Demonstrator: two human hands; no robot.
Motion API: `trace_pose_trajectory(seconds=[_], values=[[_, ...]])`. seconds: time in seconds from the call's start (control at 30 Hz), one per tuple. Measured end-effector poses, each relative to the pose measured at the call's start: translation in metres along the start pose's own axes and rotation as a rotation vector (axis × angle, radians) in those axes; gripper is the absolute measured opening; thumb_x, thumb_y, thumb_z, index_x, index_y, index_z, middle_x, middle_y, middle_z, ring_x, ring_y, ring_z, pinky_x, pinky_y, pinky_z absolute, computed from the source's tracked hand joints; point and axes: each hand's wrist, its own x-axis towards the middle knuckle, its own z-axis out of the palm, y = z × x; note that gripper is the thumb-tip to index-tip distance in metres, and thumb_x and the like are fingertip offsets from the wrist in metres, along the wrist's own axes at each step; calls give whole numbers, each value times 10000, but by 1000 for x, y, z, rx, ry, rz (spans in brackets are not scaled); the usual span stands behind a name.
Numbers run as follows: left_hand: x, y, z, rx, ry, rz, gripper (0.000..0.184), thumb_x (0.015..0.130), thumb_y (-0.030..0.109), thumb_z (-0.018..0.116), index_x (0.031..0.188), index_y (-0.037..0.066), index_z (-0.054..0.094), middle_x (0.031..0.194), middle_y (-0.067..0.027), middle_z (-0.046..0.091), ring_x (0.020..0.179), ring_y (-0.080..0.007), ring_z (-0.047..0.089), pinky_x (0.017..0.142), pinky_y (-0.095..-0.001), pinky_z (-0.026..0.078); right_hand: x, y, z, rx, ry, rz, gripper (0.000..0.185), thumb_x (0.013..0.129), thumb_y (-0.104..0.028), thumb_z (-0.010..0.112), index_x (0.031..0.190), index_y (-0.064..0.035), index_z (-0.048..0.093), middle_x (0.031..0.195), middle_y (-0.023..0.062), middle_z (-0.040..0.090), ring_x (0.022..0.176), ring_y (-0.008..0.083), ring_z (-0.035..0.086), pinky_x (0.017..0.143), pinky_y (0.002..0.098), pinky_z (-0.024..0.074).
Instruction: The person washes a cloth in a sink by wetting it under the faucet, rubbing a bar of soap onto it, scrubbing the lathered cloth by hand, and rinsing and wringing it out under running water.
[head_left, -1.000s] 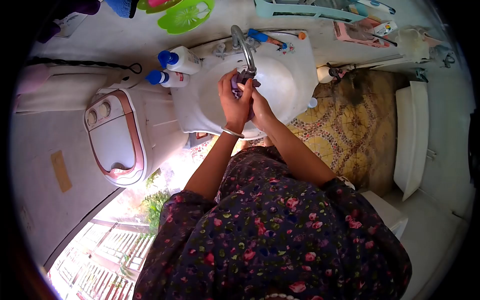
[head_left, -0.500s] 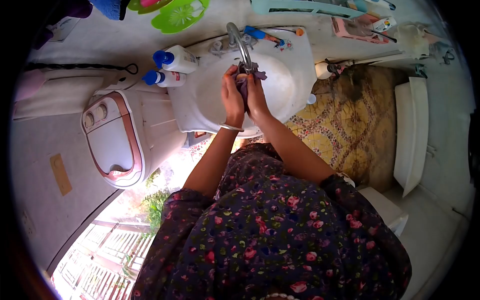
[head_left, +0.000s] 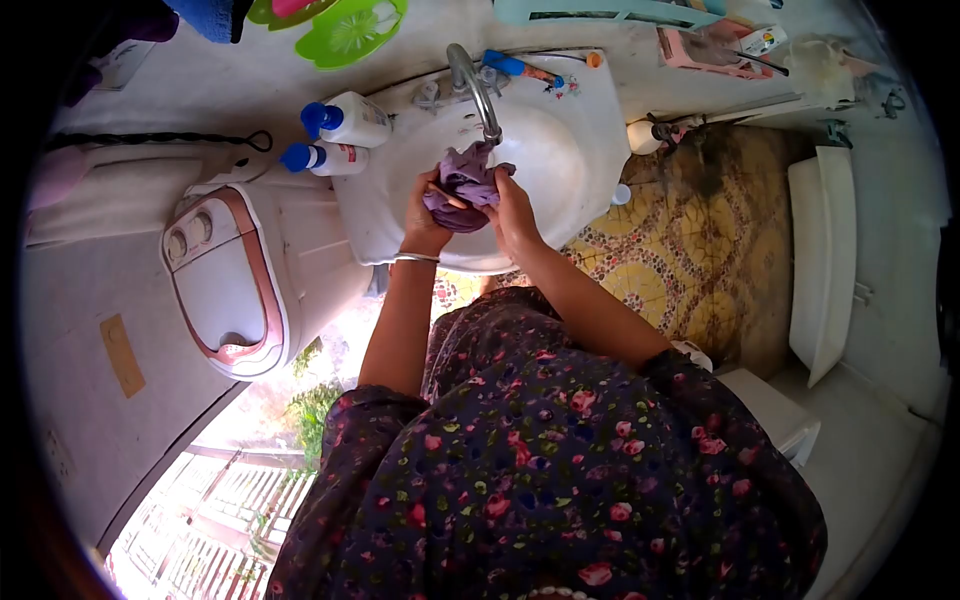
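Observation:
A bunched purple cloth [head_left: 468,178] is held between both my hands over the white sink [head_left: 565,160], just below the curved metal faucet [head_left: 478,95]. My left hand [head_left: 425,215], with a bangle at the wrist, grips the cloth's left side, fingers partly hidden in its folds. On the other side, my right hand [head_left: 515,212] closes on the cloth with its thumb and fingers. Whether water runs from the spout I cannot tell.
Two white pump bottles with blue tops, the larger one [head_left: 350,120] behind, stand at the sink's left. A blue tube [head_left: 520,68] lies on the back rim. Further left is a washing machine [head_left: 222,285]. A pink tray [head_left: 710,55] hangs at the back right.
Both hands have drawn back from under the spout toward my body and moved apart. The purple cloth, mostly covered by the hands before, now shows more fully and looks looser.

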Motion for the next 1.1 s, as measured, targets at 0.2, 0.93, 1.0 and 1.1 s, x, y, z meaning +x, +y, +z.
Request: trace_pose_trajectory(seconds=[0.2,0.93,1.0,1.1], values=[[-2,-26,10,534,246,291,303,904,243,497,1083,5,553,903,-92,611,804,-172,583,739,-300,483,18,0,-6,-551,-281,-116,291,941,-301,476,923,-25,567,780,11,572,680,57,517,589,224,422],[25,-22,8,306,417,144,357,849,364,517,835,18,608,794,-105,612,691,-213,571,682,-363,476,-4,-35,4,-1112,-428,-178,327,914,-274,470,842,28,575,694,8,539,631,72,488,582,251,409],[16,-15,15,18,190,-57,446,862,440,436,918,20,577,863,-132,628,748,-271,596,738,-399,483,-1,-33,1,-867,-427,-166,337,917,-293,478,862,24,578,713,2,547,636,68,492,584,242,409],[19,-6,21,17,282,3,488,885,450,375,1035,12,526,969,-167,619,861,-315,597,798,-423,476,20,-24,-5,-502,-361,-65,306,915,-302,516,879,-6,587,690,-8,535,613,66,471,553,245,406]])
